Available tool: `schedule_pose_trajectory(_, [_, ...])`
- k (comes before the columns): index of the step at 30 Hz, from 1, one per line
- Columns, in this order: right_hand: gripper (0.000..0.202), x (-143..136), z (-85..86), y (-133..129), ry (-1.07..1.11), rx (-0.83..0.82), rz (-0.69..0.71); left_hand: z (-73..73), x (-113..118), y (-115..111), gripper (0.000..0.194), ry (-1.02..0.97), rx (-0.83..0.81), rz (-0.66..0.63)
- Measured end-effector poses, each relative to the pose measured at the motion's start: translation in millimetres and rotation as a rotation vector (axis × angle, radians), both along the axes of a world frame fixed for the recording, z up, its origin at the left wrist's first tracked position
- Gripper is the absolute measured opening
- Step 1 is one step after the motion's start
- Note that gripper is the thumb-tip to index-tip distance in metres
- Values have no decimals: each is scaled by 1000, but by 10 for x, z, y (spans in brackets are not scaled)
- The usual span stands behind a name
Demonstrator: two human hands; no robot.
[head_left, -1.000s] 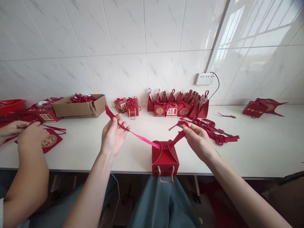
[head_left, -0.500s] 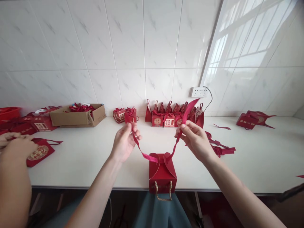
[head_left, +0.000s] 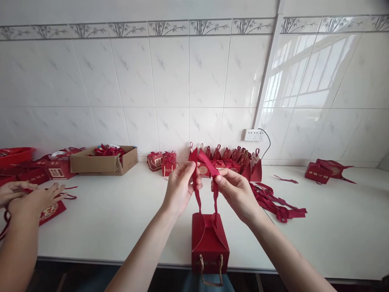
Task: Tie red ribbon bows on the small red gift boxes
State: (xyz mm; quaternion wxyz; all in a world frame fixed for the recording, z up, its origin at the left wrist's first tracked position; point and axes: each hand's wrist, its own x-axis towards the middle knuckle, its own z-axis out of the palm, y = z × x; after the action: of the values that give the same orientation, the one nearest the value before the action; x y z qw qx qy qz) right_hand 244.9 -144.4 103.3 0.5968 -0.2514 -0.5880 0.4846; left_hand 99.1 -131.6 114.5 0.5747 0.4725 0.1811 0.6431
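A red gift box [head_left: 209, 243] stands at the near edge of the white table [head_left: 136, 215], in front of the person and between the two forearms, its curved top flaps folded inwards and its twisted rope handle [head_left: 211, 282] drooping from the side nearest the person. A dark red ribbon [head_left: 215, 196] comes up out of the top of the box in two lengths, one to each hand. The left hand [head_left: 182, 186] is nearly closed, pinching one length between thumb and fingers, with the pointed end sticking up above the grip. The right hand [head_left: 237, 190] pinches the other length in the same way, its fingers curled in, and the end there slants up towards the left hand's end; whether the two ends touch, I cannot tell. Behind the hands, by the tiled wall [head_left: 170, 81], is a group of red boxes with ribbon loops [head_left: 255, 168], partly hidden by the hands and ribbon. Left of it sit two small red boxes with bows [head_left: 168, 164], then an open cardboard box [head_left: 97, 165] holding red ribbon. At the far left, a co-worker's hands [head_left: 33, 200] are over a flat red piece with a gold pattern [head_left: 53, 213]. To the right, loose ribbons [head_left: 281, 207] lie in a tangle on the table, and farther right two red packages [head_left: 319, 172] rest near the wall
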Motion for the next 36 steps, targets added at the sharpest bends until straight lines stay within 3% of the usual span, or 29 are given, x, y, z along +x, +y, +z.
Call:
schedule_pose_trajectory(7, [19, -57, 34, -43, -42, 109, 11, 56, 68, -62, 23, 37, 16, 26])
schedule_pose_trajectory(12, [27, -165, 87, -49, -98, 153, 47, 85, 38, -118, 31, 109, 58, 94])
schedule_pose_trajectory(18, [31, -258, 170, -53, -72, 134, 60, 71, -44, -154, 20, 177, 129, 147])
schedule_pose_trajectory(23, [35, -284, 217, -6, -129, 136, -19, 61, -106, -175, 24, 220, 223, 126])
schedule_pose_trajectory(27, [36, -285, 238, 38, -185, 131, -97, 86, -133, -166, 14, 257, 185, 158])
schedule_pose_trajectory(34, [27, -190, 343, 16, -206, 206, -27, 124, -132, -163, 13, 148, 80, 3])
schedule_pose_trajectory(36, [23, -164, 364, 6, -216, 225, -105, 114, -122, -159, 13, 143, 85, 14])
